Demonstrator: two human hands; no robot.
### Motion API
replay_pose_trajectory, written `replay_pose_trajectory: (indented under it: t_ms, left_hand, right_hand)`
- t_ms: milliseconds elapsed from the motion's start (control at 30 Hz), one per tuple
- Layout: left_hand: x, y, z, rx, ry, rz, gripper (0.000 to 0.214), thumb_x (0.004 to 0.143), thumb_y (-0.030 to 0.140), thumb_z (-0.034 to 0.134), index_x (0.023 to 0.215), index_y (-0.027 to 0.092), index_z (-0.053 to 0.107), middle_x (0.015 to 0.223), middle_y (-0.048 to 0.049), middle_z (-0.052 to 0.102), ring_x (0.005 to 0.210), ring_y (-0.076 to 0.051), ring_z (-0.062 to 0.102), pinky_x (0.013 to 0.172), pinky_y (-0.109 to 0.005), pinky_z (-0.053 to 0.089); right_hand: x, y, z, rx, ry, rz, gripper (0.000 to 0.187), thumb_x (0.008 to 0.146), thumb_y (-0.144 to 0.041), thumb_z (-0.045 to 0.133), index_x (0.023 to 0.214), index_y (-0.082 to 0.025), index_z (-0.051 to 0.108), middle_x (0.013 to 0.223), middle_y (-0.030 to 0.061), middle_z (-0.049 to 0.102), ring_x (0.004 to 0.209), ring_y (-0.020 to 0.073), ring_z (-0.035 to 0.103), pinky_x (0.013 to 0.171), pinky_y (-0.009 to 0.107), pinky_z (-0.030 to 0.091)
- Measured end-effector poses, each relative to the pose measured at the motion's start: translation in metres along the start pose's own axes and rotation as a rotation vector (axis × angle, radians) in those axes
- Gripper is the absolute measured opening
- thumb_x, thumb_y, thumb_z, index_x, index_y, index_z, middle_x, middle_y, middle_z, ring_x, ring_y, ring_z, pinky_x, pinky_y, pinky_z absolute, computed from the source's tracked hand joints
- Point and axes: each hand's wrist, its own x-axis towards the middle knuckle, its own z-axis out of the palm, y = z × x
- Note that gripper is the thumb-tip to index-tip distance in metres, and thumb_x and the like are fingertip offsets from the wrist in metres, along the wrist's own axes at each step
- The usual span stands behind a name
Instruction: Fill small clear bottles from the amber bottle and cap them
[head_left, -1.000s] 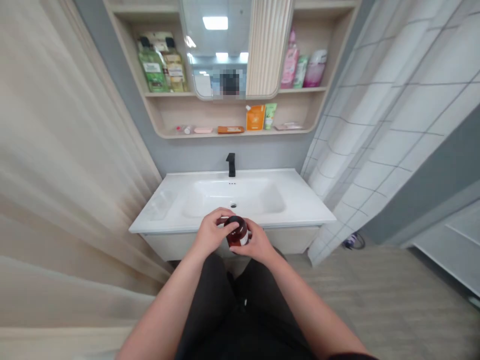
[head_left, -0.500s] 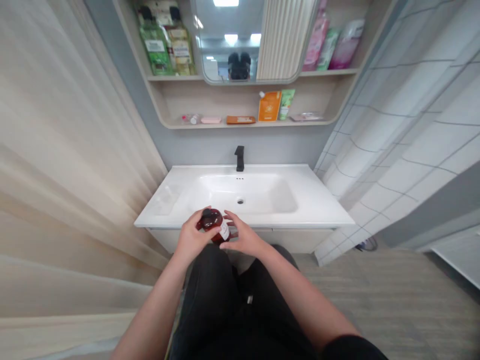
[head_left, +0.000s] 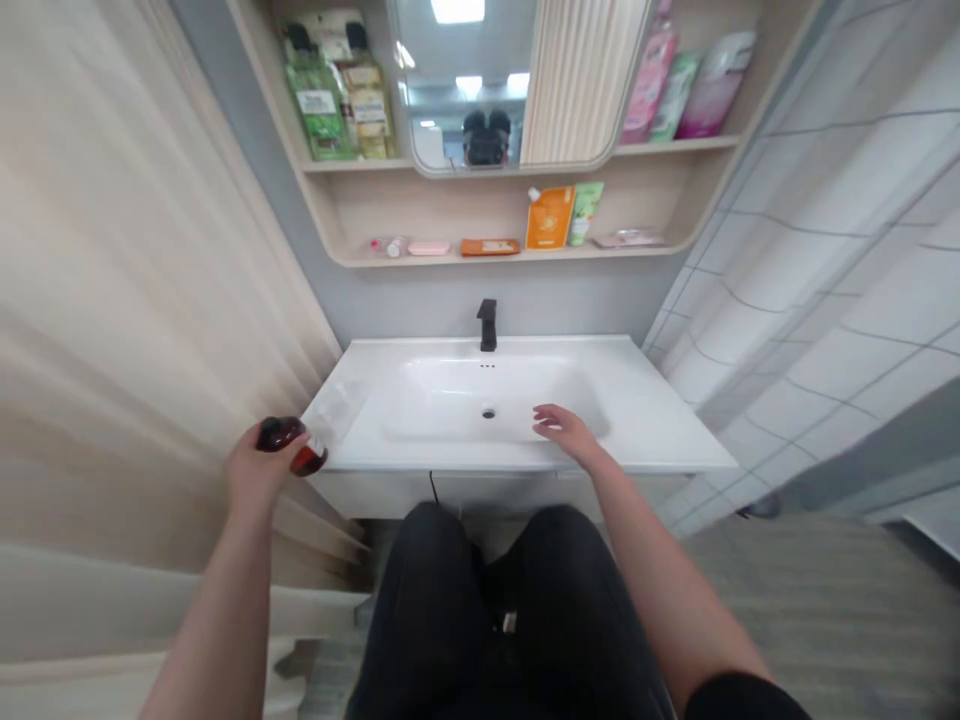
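Observation:
In the head view my left hand [head_left: 259, 468] is closed around a dark amber bottle [head_left: 309, 456] with a black top and a white label. It holds the bottle tilted, near the left front corner of the white washbasin counter [head_left: 645, 420]. My right hand [head_left: 568, 434] is apart from it, over the front right part of the basin [head_left: 450, 400], with fingers spread and nothing in them. A clear, see-through item [head_left: 337, 408] lies on the counter's left side, close to the bottle; its kind is hard to make out.
A black faucet [head_left: 487, 325] stands behind the basin. Above it, a wall cabinet holds a mirror [head_left: 465, 90], green and yellow bottles [head_left: 322, 115], an orange pouch [head_left: 550, 218], a green tube [head_left: 585, 213] and pink bottles [head_left: 651, 80]. A beige curtain [head_left: 150, 300] hangs at the left.
My left hand has carried the bottle left, from the counter's front middle toward its left corner. My right hand has come away from the bottle and moved right, over the basin.

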Motion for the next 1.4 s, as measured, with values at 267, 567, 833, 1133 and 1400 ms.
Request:
replay_pose_trajectory:
  t_ms: [267, 567, 833, 1133, 1400]
  left_hand:
    - [0.01, 0.026, 0.024, 0.007, -0.02, -0.009, 0.071, 0.072, 0.054, 0.091, 0.131, 0.02, 0.07, 0.124, -0.009, 0.078, 0.115, -0.033, 0.073, 0.107, -0.048, 0.058]
    - [0.023, 0.049, 0.056, 0.059, -0.015, 0.083, 0.07, 0.078, 0.053, 0.087, 0.132, 0.014, 0.065, 0.132, -0.0163, 0.072, 0.124, -0.036, 0.067, 0.112, -0.048, 0.053]
    - [-0.031, 0.038, 0.046, 0.052, 0.253, 0.232, 0.048, 0.101, 0.05, 0.059, 0.129, 0.012, 0.063, 0.131, -0.022, 0.067, 0.131, -0.037, 0.061, 0.115, -0.05, 0.047]
    - [-0.024, 0.077, 0.041, 0.155, 0.111, 0.386, 0.035, 0.099, 0.043, 0.056, 0.116, 0.015, 0.069, 0.116, -0.0178, 0.073, 0.118, -0.036, 0.063, 0.112, -0.049, 0.045]
    - [0.095, 0.145, 0.073, 0.788, -0.458, 0.406, 0.017, 0.085, 0.029, 0.07, 0.078, 0.013, 0.072, 0.095, -0.024, 0.076, 0.111, -0.043, 0.069, 0.107, -0.06, 0.043]
  right_hand:
    - [-0.002, 0.016, 0.006, -0.105, 0.035, 0.056, 0.031, 0.085, -0.04, 0.078, 0.112, -0.025, 0.08, 0.102, 0.0075, 0.084, 0.097, 0.0277, 0.079, 0.096, 0.044, 0.06]
    - [-0.004, 0.012, 0.008, -0.091, 0.109, 0.076, 0.027, 0.086, -0.041, 0.075, 0.107, -0.024, 0.081, 0.101, 0.0083, 0.084, 0.096, 0.0277, 0.079, 0.094, 0.044, 0.06]
    - [-0.007, 0.014, 0.006, -0.082, 0.146, 0.054, 0.026, 0.085, -0.046, 0.071, 0.096, -0.024, 0.078, 0.093, 0.0071, 0.082, 0.088, 0.026, 0.074, 0.087, 0.04, 0.058]
    - [-0.009, 0.015, 0.005, -0.078, 0.123, 0.042, 0.033, 0.085, -0.055, 0.066, 0.087, -0.023, 0.074, 0.08, 0.0049, 0.076, 0.075, 0.0243, 0.066, 0.074, 0.037, 0.05]
    - [-0.008, 0.015, 0.007, -0.075, 0.136, 0.042, 0.031, 0.085, -0.052, 0.067, 0.091, -0.023, 0.076, 0.088, 0.0063, 0.079, 0.082, 0.0247, 0.07, 0.081, 0.038, 0.052]
